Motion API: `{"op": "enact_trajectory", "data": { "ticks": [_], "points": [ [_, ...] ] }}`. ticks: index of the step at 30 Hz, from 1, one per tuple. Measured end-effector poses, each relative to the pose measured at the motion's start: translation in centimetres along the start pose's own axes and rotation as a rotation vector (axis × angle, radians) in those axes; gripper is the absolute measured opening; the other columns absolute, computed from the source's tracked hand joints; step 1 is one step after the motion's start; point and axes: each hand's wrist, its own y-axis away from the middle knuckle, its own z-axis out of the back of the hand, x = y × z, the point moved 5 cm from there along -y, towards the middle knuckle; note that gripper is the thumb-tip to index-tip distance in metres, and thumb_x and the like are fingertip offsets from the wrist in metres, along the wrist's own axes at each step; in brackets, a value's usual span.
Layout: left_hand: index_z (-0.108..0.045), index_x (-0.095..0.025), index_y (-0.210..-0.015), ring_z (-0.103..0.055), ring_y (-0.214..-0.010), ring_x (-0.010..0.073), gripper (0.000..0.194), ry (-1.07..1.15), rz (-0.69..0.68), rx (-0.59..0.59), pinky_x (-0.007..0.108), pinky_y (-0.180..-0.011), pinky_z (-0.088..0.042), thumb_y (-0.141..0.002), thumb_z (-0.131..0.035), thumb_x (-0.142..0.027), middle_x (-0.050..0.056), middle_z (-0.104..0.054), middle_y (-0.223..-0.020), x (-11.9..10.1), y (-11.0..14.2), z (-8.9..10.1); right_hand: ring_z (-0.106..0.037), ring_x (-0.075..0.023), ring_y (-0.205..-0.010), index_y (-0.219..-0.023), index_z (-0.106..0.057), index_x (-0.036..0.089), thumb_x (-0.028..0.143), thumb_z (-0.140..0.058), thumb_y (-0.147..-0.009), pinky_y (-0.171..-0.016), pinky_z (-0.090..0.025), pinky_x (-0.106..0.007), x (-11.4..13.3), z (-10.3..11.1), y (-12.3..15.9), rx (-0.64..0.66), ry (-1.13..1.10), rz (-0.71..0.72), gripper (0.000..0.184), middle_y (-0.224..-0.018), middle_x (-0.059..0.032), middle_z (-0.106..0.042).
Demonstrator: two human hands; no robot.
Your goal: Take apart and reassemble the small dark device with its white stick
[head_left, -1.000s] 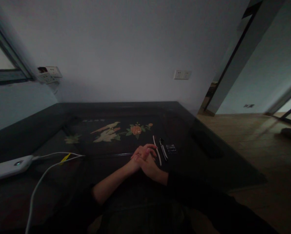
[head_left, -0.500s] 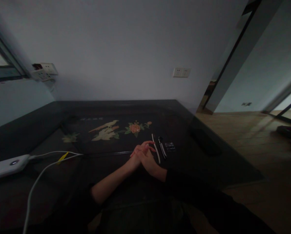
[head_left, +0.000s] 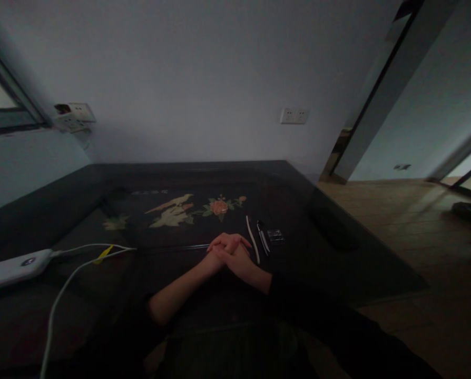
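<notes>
On the dark table top my left hand point(head_left: 215, 253) and my right hand point(head_left: 238, 259) are clasped, fingers interlaced and folded down over each other. Nothing else shows between them; the palms are hidden. Just right of my right hand lies a thin, slightly bent white strip point(head_left: 253, 239). Beside that strip is a slim black and silver tool point(head_left: 263, 239), its kind unclear in the dim light. A small clear packet with dark parts inside point(head_left: 275, 237) rests further right. None of these three is in my hands.
At left, a white power bank or similar device point(head_left: 18, 268) connects to a white cable point(head_left: 57, 295) with a yellow tag point(head_left: 103, 255). The table point(head_left: 204, 176) bears a bird and flower picture and meets the wall. A dark flat object point(head_left: 334, 229) lies at right.
My interlaced fingers, partly raised and spread before, have folded down against the backs of the hands. The objects on the table have not moved.
</notes>
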Motion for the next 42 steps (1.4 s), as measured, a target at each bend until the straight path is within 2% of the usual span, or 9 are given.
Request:
{"op": "enact_trajectory", "data": {
  "ticks": [5,7,12,15,22,24,30,37,42],
  "points": [
    [-0.064,-0.019,-0.084,-0.060,-0.085,0.0243,0.034,0.072,0.113,0.180,0.035,-0.078,-0.047,-0.086,-0.034,-0.035,0.006,-0.063,-0.075,-1.0,0.3,0.0,-0.057,-0.0194,-0.093,-0.090,-0.065,0.019,0.018,-0.057,-0.082,-0.086,-0.044,-0.036,0.0,0.1,-0.1,0.111,0.054,0.015,0.011,-0.091,-0.0035,-0.061],
    [-0.064,-0.018,-0.084,-0.060,-0.088,0.0234,0.037,0.091,0.105,0.197,0.034,-0.082,-0.047,-0.088,-0.032,-0.037,0.007,-0.063,-0.081,-1.5,0.4,0.4,-0.056,-0.0203,-0.096,-0.096,-0.064,0.019,0.019,-0.062,-0.079,-0.088,-0.043,-0.037,0.1,0.1,-0.2,0.167,0.060,0.032,0.017,-0.095,-0.0040,-0.060],
    [-0.065,-0.018,-0.080,-0.059,-0.089,0.0230,0.040,0.116,0.045,0.216,0.035,-0.083,-0.047,-0.089,-0.035,-0.043,0.007,-0.063,-0.086,-2.4,0.5,0.7,-0.054,-0.0219,-0.103,-0.104,-0.061,0.021,0.027,-0.080,-0.066,-0.091,-0.043,-0.038,0.6,0.4,-0.1,0.270,0.039,0.009,0.043,-0.103,-0.0045,-0.056],
    [-0.065,-0.017,-0.073,-0.059,-0.083,0.0239,0.038,0.139,0.029,0.184,0.035,-0.078,-0.046,-0.087,-0.039,-0.042,0.007,-0.062,-0.080,-2.5,0.6,0.8,-0.053,-0.0224,-0.104,-0.105,-0.059,0.023,0.029,-0.087,-0.057,-0.091,-0.044,-0.039,0.8,0.4,0.0,0.272,0.023,-0.022,0.056,-0.105,-0.0039,-0.054],
    [-0.062,-0.016,-0.067,-0.057,-0.079,0.0236,0.035,0.234,0.001,0.110,0.035,-0.074,-0.045,-0.086,-0.044,-0.039,0.008,-0.062,-0.075,-1.8,0.4,0.4,-0.051,-0.0230,-0.107,-0.113,-0.054,0.022,0.028,-0.090,-0.047,-0.093,-0.043,-0.040,0.5,0.1,0.1,0.254,0.001,-0.014,0.075,-0.109,-0.0050,-0.052],
    [-0.061,-0.016,-0.068,-0.057,-0.078,0.0237,0.036,0.259,0.008,0.111,0.035,-0.073,-0.046,-0.086,-0.044,-0.043,0.007,-0.061,-0.074,-1.6,0.4,0.3,-0.051,-0.0230,-0.107,-0.113,-0.053,0.022,0.029,-0.090,-0.049,-0.093,-0.042,-0.039,0.5,0.1,0.1,0.263,0.014,-0.010,0.074,-0.110,-0.0051,-0.052],
    [-0.062,-0.018,-0.069,-0.059,-0.078,0.0231,0.038,0.222,-0.010,0.159,0.036,-0.078,-0.046,-0.086,-0.041,-0.045,0.007,-0.062,-0.076,-1.9,0.5,0.2,-0.052,-0.0223,-0.095,-0.099,-0.057,0.019,0.026,-0.082,-0.061,-0.085,-0.044,-0.038,1.2,0.1,0.3,0.235,0.096,-0.002,0.046,-0.096,-0.0033,-0.051],
    [-0.063,-0.019,-0.069,-0.059,-0.077,0.0205,0.033,0.272,-0.030,0.113,0.032,-0.076,-0.045,-0.085,-0.046,-0.043,0.004,-0.061,-0.075,-1.7,0.8,0.2,-0.051,-0.0231,-0.101,-0.106,-0.057,0.020,0.025,-0.080,-0.064,-0.089,-0.043,-0.039,1.5,0.2,0.6,0.272,0.088,0.048,0.049,-0.102,-0.0049,-0.051],
    [-0.065,-0.019,-0.071,-0.059,-0.081,0.0214,0.032,0.220,-0.063,0.109,0.032,-0.079,-0.045,-0.085,-0.047,-0.042,0.005,-0.063,-0.078,-1.8,0.7,0.4,-0.051,-0.0219,-0.102,-0.107,-0.056,0.022,0.030,-0.080,-0.065,-0.091,-0.043,-0.038,1.3,0.1,0.6,0.287,0.098,0.074,0.049,-0.103,-0.0038,-0.051]
  ]
}}
